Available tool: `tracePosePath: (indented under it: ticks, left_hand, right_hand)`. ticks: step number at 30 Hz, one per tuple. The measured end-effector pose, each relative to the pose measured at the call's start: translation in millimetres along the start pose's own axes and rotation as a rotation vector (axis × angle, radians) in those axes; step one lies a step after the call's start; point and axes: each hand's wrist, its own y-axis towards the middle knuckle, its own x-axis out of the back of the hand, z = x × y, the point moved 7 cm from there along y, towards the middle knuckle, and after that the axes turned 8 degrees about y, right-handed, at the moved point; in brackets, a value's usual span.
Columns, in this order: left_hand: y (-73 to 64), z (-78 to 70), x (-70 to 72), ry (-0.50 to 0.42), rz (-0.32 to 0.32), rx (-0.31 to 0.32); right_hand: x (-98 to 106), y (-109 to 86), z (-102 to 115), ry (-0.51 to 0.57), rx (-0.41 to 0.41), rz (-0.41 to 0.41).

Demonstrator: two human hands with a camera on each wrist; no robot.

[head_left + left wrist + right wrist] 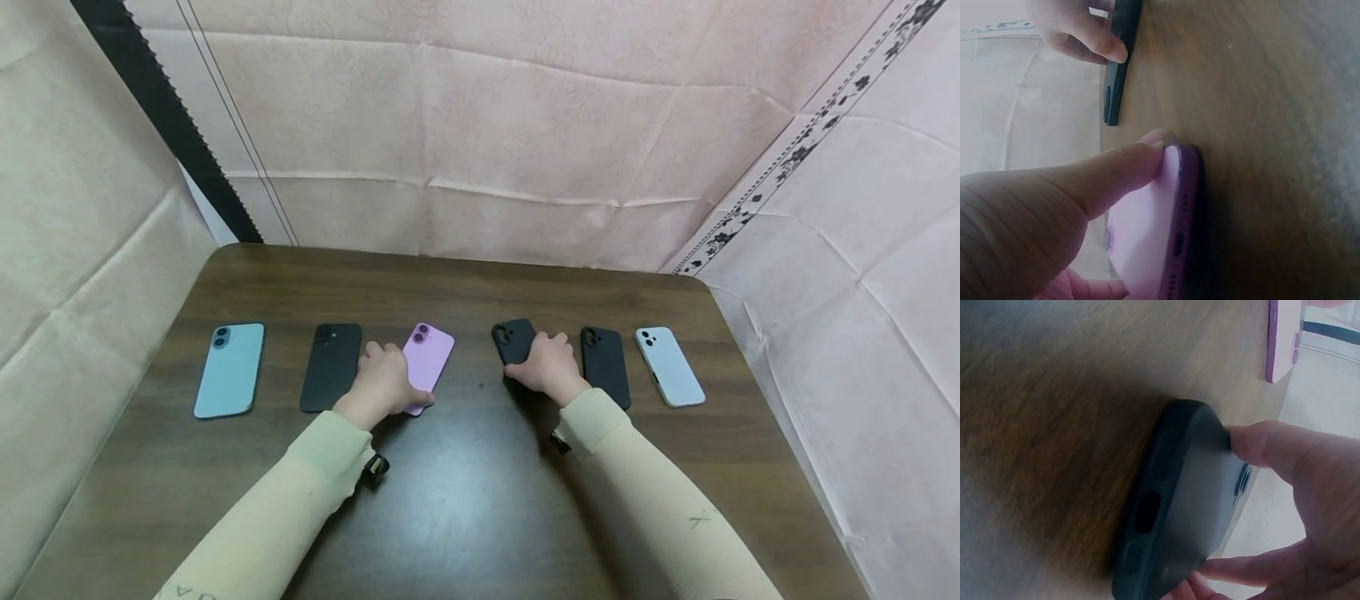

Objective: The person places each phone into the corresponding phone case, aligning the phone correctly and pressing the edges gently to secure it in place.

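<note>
Purple phone (429,360): was gripped at edges by left hand (385,381), arm outstretched. Middle black phone (514,340): was gripped by right hand (551,367).

From the head view I look forward and down over the tabletop (480,508); my wrist views sit low and close, tipped sideways, and share the purple phone (1147,231) and one dark phone (1191,500) from opposite sides.

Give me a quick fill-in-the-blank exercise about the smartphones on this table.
The left grip holds the ____ smartphone. The right grip holds a ____ smartphone. The leftmost smartphone lies with its rear camera facing ____. Altogether, the head view shows ____ smartphones.

Missing words: purple; black; up; six.
</note>
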Motion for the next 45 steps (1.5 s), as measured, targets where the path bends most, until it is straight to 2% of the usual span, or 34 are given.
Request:
tracePosePath:
  ticks: [6, 14, 20, 27, 34, 45]
  left_hand:
    - [-0.9, -1.8, 0.1, -0.005, -0.028, -0.041]
    - [-2.1, 7.3, -8.2, -0.160, 0.023, -0.017]
    - [-1.4, 11.7, -3.9, -0.248, 0.054, -0.026]
    - [-1.2, 11.5, 0.7, -0.289, 0.060, -0.043]
    - [-4.4, 18.9, -2.8, -0.420, 0.088, -0.034]
    - [-7.1, 25.1, -4.2, -0.546, 0.092, -0.061]
  right_hand:
    - [3, 0.0, 1, 0.026, 0.028, -0.026]
    - [2, -2.1, -7, 0.114, 0.027, -0.042]
    - [2, 0.1, -13, 0.212, 0.015, -0.003]
    - [6, -2.4, -18, 0.386, 0.010, 0.069]
    - [8, -3.7, -19, 0.530, 0.014, 0.101]
    - [2, 0.4, -28, 0.623, -0.007, 0.103]
